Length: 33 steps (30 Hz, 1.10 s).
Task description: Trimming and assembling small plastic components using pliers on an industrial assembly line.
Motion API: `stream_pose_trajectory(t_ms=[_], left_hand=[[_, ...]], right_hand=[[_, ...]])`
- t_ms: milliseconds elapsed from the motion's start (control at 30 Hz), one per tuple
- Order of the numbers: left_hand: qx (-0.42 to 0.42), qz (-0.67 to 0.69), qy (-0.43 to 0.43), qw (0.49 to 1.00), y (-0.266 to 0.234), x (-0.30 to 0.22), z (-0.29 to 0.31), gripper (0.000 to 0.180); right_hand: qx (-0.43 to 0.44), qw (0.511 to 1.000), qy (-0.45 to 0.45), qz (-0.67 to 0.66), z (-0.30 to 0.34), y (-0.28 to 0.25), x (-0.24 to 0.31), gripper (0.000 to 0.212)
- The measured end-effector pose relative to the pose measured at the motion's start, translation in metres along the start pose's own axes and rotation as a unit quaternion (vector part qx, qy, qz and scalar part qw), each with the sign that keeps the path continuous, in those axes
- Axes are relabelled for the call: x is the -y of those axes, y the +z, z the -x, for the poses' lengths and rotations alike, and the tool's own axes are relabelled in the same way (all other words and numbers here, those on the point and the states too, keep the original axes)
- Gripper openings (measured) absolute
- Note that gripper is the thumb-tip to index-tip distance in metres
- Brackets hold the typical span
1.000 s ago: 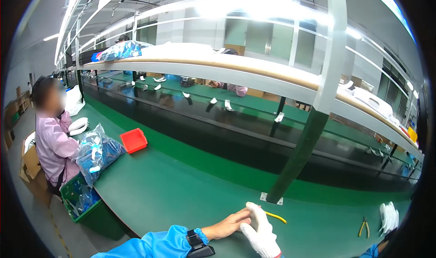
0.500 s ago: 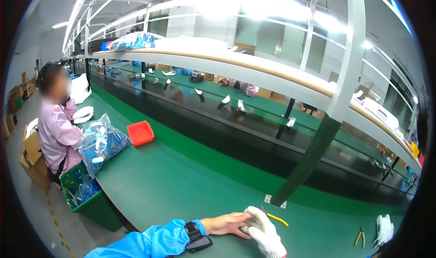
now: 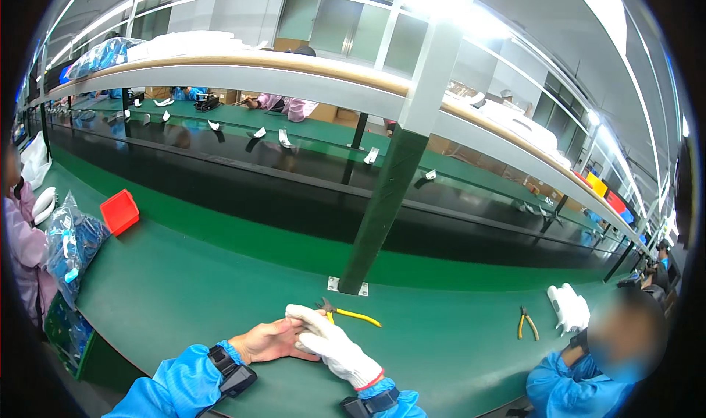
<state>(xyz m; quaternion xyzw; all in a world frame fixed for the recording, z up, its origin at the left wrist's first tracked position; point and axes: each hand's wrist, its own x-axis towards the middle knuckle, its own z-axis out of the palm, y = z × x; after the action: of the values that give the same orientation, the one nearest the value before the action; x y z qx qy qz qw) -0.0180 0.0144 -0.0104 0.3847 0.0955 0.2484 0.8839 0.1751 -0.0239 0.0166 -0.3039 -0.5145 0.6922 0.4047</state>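
The white glove (image 3: 342, 358) on the right hand (image 3: 327, 343) looked light, soft — best taken by its cuff (image 3: 367, 377). Its fingers stood apart; whether the left hand (image 3: 266, 341) gripped, I couldn't tell.

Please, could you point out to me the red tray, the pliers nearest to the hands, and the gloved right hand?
Red tray (image 3: 120, 211), head view: on its inside.
Nearest pliers (image 3: 358, 316), head view: on a yellow handle.
Gloved right hand (image 3: 336, 349), head view: on the middle of the hand.
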Motion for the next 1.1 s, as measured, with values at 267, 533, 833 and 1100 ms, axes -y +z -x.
stream_pose_trajectory(t_ms=[267, 533, 833, 1100], left_hand=[[-0.102, -0.050, -0.007, 0.994, -0.015, 0.017, -0.003, 0.066], [-0.112, -0.065, 0.003, 0.992, -0.017, 0.019, -0.001, 0.049], [-0.115, -0.080, -0.002, 0.990, -0.015, 0.019, -0.001, 0.046], [-0.131, -0.095, -0.014, 0.987, -0.011, 0.018, -0.002, 0.044]], right_hand=[[-0.070, 0.998, -0.005, -0.003, -0.001, 0.003, -0.011, 0.044], [-0.079, 0.997, -0.019, 0.017, -0.005, 0.006, -0.013, 0.043], [-0.091, 0.995, -0.022, 0.045, -0.005, 0.007, -0.014, 0.043], [-0.081, 0.996, -0.032, 0.024, -0.003, 0.009, -0.011, 0.043]])
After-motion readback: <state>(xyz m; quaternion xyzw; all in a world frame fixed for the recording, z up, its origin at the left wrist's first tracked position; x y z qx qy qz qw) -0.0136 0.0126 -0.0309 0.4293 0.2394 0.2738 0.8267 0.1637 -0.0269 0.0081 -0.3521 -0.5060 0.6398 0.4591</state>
